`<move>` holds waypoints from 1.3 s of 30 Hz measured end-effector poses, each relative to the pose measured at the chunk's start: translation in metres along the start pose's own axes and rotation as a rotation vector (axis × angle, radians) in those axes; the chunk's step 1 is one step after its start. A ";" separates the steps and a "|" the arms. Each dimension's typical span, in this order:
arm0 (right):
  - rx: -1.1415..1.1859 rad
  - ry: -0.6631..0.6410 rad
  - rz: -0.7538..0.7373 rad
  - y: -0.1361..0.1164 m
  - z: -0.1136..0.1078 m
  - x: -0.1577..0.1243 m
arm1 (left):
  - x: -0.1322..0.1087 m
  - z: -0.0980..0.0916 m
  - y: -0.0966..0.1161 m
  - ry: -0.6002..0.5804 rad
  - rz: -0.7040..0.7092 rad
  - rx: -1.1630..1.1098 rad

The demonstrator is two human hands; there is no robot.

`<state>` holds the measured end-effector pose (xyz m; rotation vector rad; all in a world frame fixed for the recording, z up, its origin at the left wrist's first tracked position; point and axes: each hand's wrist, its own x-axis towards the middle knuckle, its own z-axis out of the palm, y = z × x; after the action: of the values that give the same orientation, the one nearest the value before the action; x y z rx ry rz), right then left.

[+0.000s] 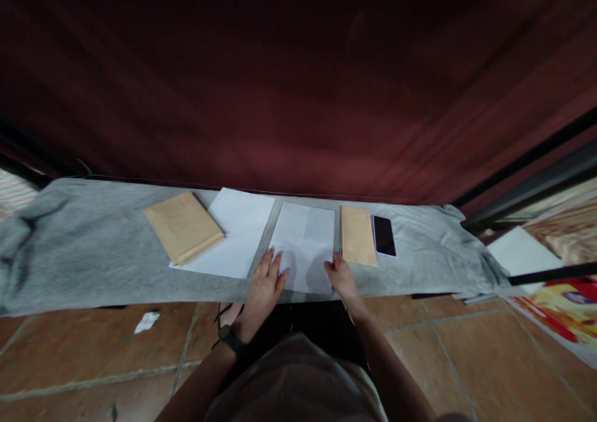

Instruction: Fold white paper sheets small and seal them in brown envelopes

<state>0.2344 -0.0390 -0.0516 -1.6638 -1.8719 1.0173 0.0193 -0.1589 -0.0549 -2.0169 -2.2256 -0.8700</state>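
A white sheet of paper (305, 238) with faint creases lies flat in front of me on the grey cloth-covered table (112, 254). My left hand (267, 279) rests at its lower left edge, fingers stretched out and thumb apart over the sheet. At the lower right edge, my right hand (342, 276) has its thumb on top and its fingers curled at the paper's side, pinching it. Just right of the sheet is a brown envelope (358, 235). To the left, more white paper (242, 232) lies partly under a stack of brown envelopes (184, 226).
A phone (384, 235) lies face up to the right of the single envelope. A dark red curtain (298, 111) hangs behind the table. Black metal bars (536, 186) stand at the right. A crumpled white scrap (147, 322) lies on the tiled floor.
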 end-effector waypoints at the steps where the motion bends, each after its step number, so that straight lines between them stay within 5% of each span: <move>1: -0.091 0.020 0.005 -0.002 0.000 -0.002 | 0.000 0.001 0.002 -0.019 -0.001 0.040; 10: -0.547 0.169 -0.135 -0.018 -0.004 -0.011 | -0.007 -0.001 0.021 -0.112 -0.002 0.178; 15: -0.377 0.150 -0.509 -0.030 0.027 -0.011 | 0.023 0.010 0.027 -0.121 0.075 0.084; 18: -0.376 0.093 -0.605 -0.033 0.047 -0.010 | 0.041 0.021 0.030 -0.192 0.127 0.097; 32: -0.573 0.194 -0.558 0.009 0.033 -0.025 | 0.028 0.022 0.000 -0.087 -0.068 0.119; 36: -0.502 0.200 -0.522 -0.003 0.032 -0.004 | 0.061 0.027 -0.006 -0.033 -0.196 -0.033; 39: -0.405 0.244 -0.454 -0.017 0.032 0.028 | 0.102 0.027 -0.020 0.011 -0.424 -0.264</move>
<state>0.1945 -0.0193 -0.0636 -1.3765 -2.2360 0.2533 -0.0068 -0.0549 -0.0481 -1.6319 -2.7089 -1.2634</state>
